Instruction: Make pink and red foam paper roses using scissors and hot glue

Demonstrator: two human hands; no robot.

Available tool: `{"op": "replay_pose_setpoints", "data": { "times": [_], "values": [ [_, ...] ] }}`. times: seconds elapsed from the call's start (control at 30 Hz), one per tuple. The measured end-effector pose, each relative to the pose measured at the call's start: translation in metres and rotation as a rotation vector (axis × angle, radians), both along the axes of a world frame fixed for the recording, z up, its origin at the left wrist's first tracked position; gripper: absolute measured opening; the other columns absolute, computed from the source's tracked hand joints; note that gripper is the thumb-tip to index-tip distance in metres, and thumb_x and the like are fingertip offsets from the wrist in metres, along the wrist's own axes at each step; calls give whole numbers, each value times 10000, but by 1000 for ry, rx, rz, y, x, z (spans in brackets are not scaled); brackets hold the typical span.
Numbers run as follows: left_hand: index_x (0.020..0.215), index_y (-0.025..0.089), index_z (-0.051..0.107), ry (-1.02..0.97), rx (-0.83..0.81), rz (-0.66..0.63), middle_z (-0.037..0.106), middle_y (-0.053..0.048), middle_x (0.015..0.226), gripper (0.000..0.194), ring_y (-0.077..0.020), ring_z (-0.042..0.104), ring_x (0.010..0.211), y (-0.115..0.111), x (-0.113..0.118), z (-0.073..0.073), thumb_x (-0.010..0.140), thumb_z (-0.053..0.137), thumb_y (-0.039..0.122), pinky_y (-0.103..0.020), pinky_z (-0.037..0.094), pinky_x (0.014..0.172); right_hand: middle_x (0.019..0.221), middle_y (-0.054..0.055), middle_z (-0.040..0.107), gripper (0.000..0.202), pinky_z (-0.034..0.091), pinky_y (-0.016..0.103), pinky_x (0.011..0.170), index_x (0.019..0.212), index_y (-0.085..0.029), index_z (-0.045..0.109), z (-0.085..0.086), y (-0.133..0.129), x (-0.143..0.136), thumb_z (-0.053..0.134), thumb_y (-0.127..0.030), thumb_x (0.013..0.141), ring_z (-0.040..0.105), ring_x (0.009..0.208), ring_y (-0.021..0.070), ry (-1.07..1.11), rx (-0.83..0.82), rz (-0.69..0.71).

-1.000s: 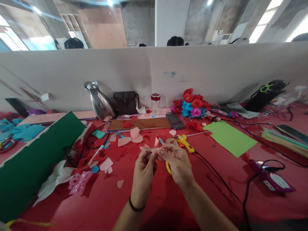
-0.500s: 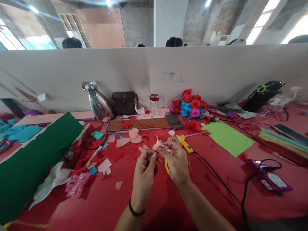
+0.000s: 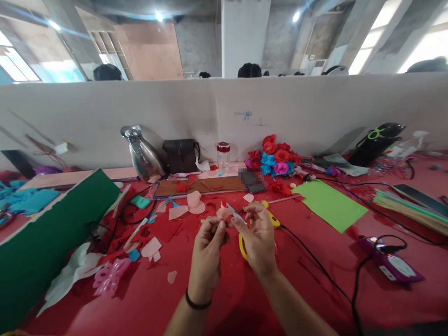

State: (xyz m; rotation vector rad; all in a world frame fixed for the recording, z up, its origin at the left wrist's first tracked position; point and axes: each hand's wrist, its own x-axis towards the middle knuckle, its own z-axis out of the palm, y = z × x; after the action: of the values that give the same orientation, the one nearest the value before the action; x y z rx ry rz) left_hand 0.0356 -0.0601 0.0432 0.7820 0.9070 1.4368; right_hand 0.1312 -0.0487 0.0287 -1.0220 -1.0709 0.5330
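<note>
While the clear jar stands lidded | left fingers pinch pink paper | right fingers loosely round scissors

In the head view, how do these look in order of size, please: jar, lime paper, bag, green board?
From largest to smallest:
1. Green board
2. Lime paper
3. Bag
4. Jar

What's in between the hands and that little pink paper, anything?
Nothing visible for the left hand: it pinches the pink paper. By the right hand, the blades of its scissors poke up beside the paper.
</note>
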Motion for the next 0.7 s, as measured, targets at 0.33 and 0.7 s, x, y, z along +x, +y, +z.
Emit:
{"op": "replay_pose_setpoints", "data": {
  "times": [0.33, 0.7],
  "values": [
    [677, 208, 689, 2, 168, 176, 672, -5, 732, 105, -138, 591, 728, 13, 5, 9, 598, 748, 244, -251, 463, 728, 868, 51, 578, 58, 473, 358, 743, 817, -244, 688, 23, -17, -7, 664, -264, 768, 545, 874, 204, -98, 78, 12],
    [654, 214, 713, 37, 178, 151, 695, -33, 765, 42, -178, 618, 768, -2, 2, 1, 620, 732, 232, -296, 475, 756, 859, 24, 576, 121, 469, 311, 740, 865, -288, 719, 17, -18, -10, 673, -241, 763, 545, 848, 170, 93, 55, 252]
  ]
}}
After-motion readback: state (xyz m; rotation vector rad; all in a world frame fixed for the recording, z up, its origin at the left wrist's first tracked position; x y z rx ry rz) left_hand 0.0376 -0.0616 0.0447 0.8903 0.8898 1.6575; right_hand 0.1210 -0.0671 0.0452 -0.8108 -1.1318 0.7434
